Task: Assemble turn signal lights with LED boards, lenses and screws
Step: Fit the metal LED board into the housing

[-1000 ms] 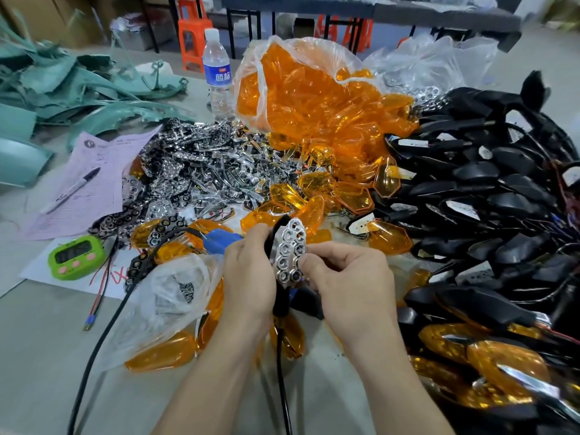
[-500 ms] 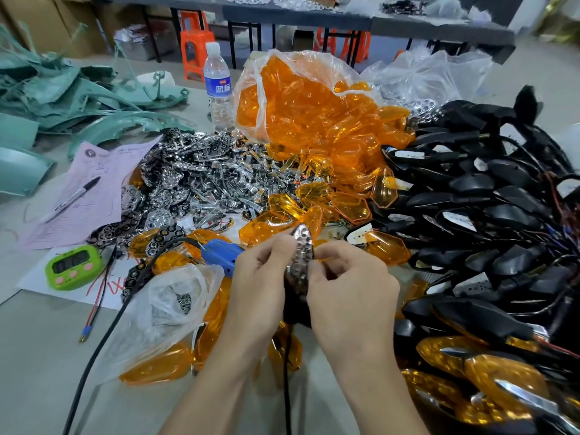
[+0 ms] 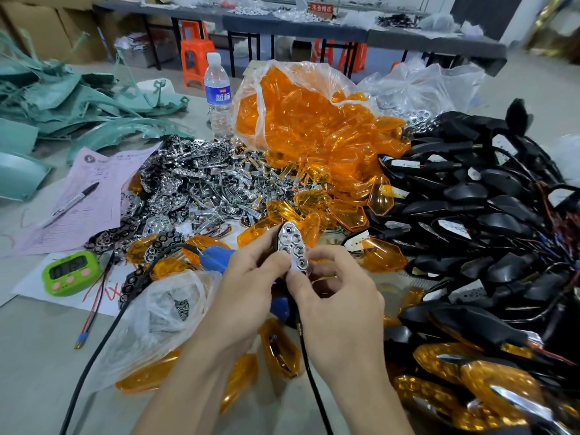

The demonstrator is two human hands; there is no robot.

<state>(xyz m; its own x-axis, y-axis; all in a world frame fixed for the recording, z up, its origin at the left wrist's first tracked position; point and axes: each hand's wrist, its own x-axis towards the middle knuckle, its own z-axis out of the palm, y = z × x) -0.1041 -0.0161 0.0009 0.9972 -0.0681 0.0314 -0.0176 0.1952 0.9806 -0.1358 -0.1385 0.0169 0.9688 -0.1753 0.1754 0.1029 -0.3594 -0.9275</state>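
A turn signal light [image 3: 293,246] stands upright at the table's middle, its chrome honeycomb reflector facing me inside a black housing, with a black cable hanging below. My left hand [image 3: 251,293] grips its left side. My right hand [image 3: 335,296] pinches the reflector's lower right edge. A heap of chrome reflectors [image 3: 194,186] lies behind on the left. Amber lenses [image 3: 307,120] fill a clear bag behind. Black housings [image 3: 489,221] are piled at the right. A small clear bag of screws [image 3: 163,312] lies left of my left hand.
A blue electric screwdriver [image 3: 216,257] with a black cord lies behind my left hand. A green timer [image 3: 70,271], pink paper with a pen [image 3: 72,202] and a water bottle [image 3: 217,95] stand left. Finished amber lights [image 3: 470,384] lie at the lower right. Green plastic panels [image 3: 62,114] fill the far left.
The light was turned edge-on half a second ago; now its chrome reflector faces me again. Both hands stayed on it, and the view has tilted up slightly.
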